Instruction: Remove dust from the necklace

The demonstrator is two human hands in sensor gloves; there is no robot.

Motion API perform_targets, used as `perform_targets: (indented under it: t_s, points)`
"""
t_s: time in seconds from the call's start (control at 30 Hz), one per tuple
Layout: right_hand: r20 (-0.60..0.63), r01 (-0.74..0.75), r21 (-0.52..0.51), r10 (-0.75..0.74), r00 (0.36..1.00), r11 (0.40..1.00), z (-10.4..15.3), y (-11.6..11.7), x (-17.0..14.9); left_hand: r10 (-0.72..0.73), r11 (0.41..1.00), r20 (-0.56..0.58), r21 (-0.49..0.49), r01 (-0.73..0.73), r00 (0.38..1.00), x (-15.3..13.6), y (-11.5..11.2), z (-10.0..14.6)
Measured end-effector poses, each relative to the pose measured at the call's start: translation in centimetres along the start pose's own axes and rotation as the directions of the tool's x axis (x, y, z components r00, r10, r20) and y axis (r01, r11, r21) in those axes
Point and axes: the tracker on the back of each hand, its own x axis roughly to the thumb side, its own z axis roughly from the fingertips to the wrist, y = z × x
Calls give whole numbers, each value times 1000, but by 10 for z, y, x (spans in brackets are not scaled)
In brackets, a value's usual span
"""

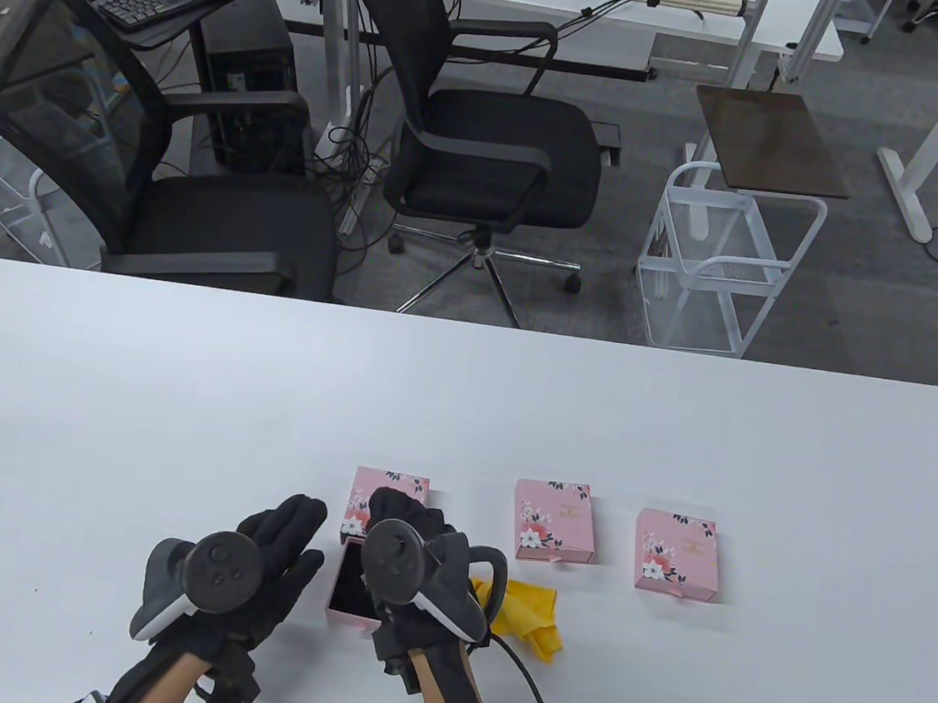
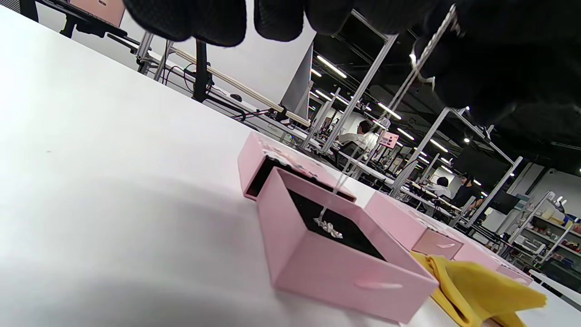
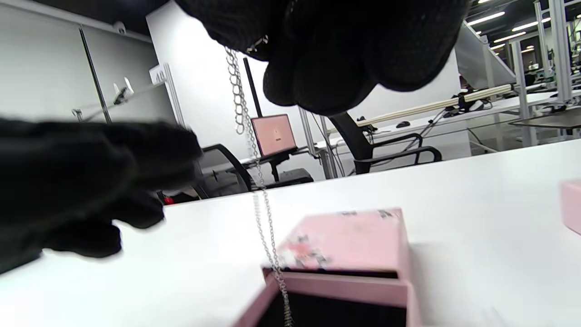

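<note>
My right hand [image 1: 408, 529] fingers pinching the silver necklace [image 3: 254, 181] chain, pendant hanging into the open pink drawer box [image 2: 336, 254] on the bench [image 1: 180, 388], my left hand [image 1: 271, 557] fingers straight, apart, beside it, yellow cloth [image 1: 529, 617] near

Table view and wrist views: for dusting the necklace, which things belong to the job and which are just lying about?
In the job:
- necklace, chain pinched by right hand
- open pink drawer box with its pendant end inside
- yellow cloth
- left hand, open beside the box

Lying about:
- two closed pink floral boxes
</note>
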Motion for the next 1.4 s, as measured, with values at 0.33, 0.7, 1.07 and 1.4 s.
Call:
perform_targets:
  t_s: [0.33, 0.7, 1.07, 1.4]
  points:
    - [61, 138, -128, -131, 989, 982, 7, -27, -3, 141, 990, 55, 12, -142, 988, 17, 4, -1]
    - [103, 243, -294, -223, 970, 924, 21, -57, -4, 307, 931, 39, 194, -308, 951, 84, 34, -24]
    - [-97, 279, -187, -300, 949, 942, 10, -39, -28, 538, 839, 39, -124, -530, 842, 73, 63, -28]
    - [-168, 232, -61, -239, 957, 971, 7, -33, -28, 807, 579, -55, -122, -806, 588, 55, 52, -31]
